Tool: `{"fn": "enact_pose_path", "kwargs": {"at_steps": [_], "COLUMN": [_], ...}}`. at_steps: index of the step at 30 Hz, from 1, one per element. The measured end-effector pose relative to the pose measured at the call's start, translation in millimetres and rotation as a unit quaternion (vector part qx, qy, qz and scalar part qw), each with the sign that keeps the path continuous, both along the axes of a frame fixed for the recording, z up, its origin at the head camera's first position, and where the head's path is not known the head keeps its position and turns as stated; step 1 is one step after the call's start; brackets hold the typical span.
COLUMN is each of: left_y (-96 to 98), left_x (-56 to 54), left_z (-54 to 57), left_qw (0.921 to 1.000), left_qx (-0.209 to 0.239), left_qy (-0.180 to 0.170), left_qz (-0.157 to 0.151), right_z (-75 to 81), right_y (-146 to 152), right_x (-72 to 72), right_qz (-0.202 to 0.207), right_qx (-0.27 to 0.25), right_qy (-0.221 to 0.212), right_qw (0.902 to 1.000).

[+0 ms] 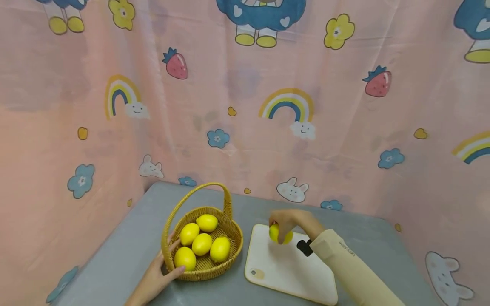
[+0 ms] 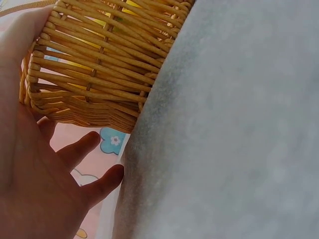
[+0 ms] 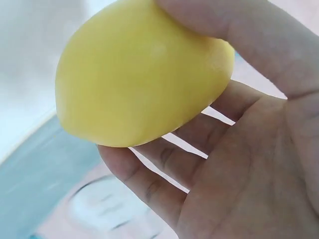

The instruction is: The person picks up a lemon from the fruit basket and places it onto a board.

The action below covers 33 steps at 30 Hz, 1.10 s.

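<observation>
A smooth, yellow, oval lemon (image 3: 134, 84), long axis roughly left-to-right in the head view, is pinched between thumb and fingers of the right hand (image 1: 292, 219) at the upper left of the white, round-cornered board (image 1: 283, 272). The golden, round, woven wicker basket (image 1: 204, 274) is positioned to its left, its lower-left rim held by the nearer left hand (image 1: 155, 274).
</observation>
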<state>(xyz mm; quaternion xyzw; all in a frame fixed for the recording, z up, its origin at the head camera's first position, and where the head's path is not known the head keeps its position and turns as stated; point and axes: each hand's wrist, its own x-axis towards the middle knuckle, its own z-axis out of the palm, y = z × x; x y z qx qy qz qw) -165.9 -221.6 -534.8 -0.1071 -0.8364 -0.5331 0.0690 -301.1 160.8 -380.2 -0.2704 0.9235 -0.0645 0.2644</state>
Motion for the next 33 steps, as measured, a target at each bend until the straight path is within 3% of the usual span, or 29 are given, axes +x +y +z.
{"fn": "enact_pose_path", "kwargs": {"at_steps": [5, 11, 15, 24, 33], "left_y": [-1.0, -1.8, -0.1, 2.6, 2.2], "left_x": [0.5, 0.5, 0.3, 1.0, 0.1], "left_z": [1.5, 3.9, 3.4, 2.3, 3.9], "left_qw": [0.9999, 0.9994, 0.9996, 0.9997, 0.9998], "left_qx": [-0.01, -0.011, -0.016, -0.017, -0.019], "left_qy": [-0.011, -0.032, -0.022, -0.015, -0.009], "left_qz": [0.004, 0.007, 0.007, 0.005, 0.005], "right_z": [-16.1, -31.9, -34.5, -48.0, -52.8], "right_y": [56, 93, 101, 104, 105], "right_x": [0.6, 1.5, 5.1, 9.7, 3.8], "right_qz": [-0.043, -0.117, -0.145, -0.168, -0.158], "right_qx": [0.01, 0.02, 0.006, 0.003, 0.026], "right_qy": [0.002, -0.013, -0.017, 0.004, 0.009], "right_qw": [0.999, 0.9928, 0.9893, 0.9858, 0.987]}}
